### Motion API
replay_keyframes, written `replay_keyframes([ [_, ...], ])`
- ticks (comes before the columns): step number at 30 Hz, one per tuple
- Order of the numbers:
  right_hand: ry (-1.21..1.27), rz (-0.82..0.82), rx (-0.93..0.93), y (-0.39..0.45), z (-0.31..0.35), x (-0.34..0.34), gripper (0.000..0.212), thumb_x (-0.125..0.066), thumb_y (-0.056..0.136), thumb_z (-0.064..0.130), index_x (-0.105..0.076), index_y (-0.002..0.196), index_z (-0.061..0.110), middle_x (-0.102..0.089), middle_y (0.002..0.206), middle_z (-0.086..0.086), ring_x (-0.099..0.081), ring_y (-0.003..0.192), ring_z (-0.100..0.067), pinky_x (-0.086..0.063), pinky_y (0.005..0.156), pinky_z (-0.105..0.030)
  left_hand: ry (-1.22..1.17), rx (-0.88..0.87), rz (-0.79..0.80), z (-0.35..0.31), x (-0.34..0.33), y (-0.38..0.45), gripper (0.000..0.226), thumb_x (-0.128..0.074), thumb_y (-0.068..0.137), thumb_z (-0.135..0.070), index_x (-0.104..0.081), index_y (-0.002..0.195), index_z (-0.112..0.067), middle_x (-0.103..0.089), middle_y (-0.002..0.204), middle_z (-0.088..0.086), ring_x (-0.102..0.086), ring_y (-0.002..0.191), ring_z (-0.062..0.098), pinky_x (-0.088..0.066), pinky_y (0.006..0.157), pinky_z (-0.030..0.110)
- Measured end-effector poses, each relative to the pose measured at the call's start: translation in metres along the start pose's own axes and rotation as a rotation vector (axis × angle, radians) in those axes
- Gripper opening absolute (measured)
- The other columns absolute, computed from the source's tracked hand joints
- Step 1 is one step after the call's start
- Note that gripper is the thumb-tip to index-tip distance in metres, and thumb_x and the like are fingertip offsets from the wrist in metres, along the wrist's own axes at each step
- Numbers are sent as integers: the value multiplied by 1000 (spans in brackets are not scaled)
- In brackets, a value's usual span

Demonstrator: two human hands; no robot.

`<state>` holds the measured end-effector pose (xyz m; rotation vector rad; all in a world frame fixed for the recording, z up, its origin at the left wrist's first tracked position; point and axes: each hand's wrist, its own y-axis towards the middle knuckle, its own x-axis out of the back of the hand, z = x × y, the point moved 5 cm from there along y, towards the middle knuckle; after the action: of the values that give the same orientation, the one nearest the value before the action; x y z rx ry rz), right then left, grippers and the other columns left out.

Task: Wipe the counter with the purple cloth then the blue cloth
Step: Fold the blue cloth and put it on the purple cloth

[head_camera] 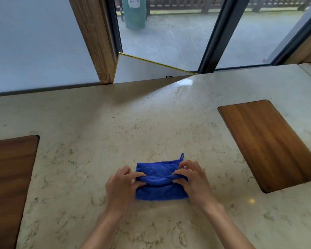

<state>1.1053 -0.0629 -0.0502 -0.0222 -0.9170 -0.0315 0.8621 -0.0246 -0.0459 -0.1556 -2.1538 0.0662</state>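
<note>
The blue cloth (161,182) lies on the tabletop (97,141), near the front edge and roughly centred between the two wooden panels. The cloth is folded into a compact rectangle. A raised fold runs across its middle from left to right, and a small hanging loop (182,156) projects from its far right corner.

The left hand (123,183) is positioned at the left edge of the cloth. Its thumb and fingers are closed in a pinch on the left end of the raised fold. The right hand (191,180) is positioned at the right edge of the cloth. Its thumb and lower fingers pinch the right end of the same fold, while its upper fingers rest curled on the far right corner of the cloth, just beside the loop. Both forearms enter from the bottom of the view and converge toward the cloth.

The tabletop is pale marbled stone with a glossy reflection patch toward the rear. A wooden inset panel (269,142) sits flush in the surface to the right of the cloth, well apart from it. A second wooden inset panel (11,177) sits to the left, partly cut off by the view edge. A white board with a yellow edge (144,67) leans behind the rear edge of the tabletop, against a wooden post (95,38). A window (169,33) fills the background.
</note>
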Motion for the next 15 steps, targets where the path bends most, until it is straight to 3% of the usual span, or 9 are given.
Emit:
replay_keyframes([
  [4, -272, -84, 148, -5, 19, -6, 18, -81, 79, 15, -69, 92, 19, -66, 107, 6, -47, 98, -15, -50, 68, -38, 56, 39, 23, -6, -2, 4, 6, -75, 78, -39, -70, 79, -37, -43, 72, -9, -51, 68, 14, -32, 58, 24],
  [7, -388, -28, 147, 0, 25, -7, 23, -85, 73, 15, -67, 85, 20, -67, 103, 7, -45, 93, -16, -50, 59, -34, 48, 63, 69, -12, 1, 3, 3, -69, 84, -37, -69, 85, -35, -49, 79, -7, -57, 74, 13, -37, 61, 25],
  [9, -414, 35, 105, 3, 26, -3, 21, -82, 77, 18, -66, 89, 22, -65, 105, 9, -53, 94, -19, -45, 62, -32, 62, 60, 97, -19, 6, 0, 7, -65, 87, -39, -69, 91, -34, -56, 87, -7, -60, 79, 13, -43, 65, 27],
  [12, -288, 87, 32, 7, 33, 15, 10, -59, 96, 22, -60, 105, 20, -56, 118, 7, -53, 106, -23, -43, 78, -35, 4, 37, 107, -31, 23, -2, 11, -65, 86, -36, -69, 96, -40, -58, 86, -16, -57, 81, 7, -37, 63, 22],
  [15, -94, -5, 22, 7, 58, 56, 5, -55, 98, 18, -55, 94, 18, -53, 110, 6, -54, 94, -20, -48, 75, -30, -96, 9, 80, -52, 60, -2, 18, -68, 83, -30, -68, 93, -46, -59, 75, -30, -55, 79, 1, -32, 61, 19],
])
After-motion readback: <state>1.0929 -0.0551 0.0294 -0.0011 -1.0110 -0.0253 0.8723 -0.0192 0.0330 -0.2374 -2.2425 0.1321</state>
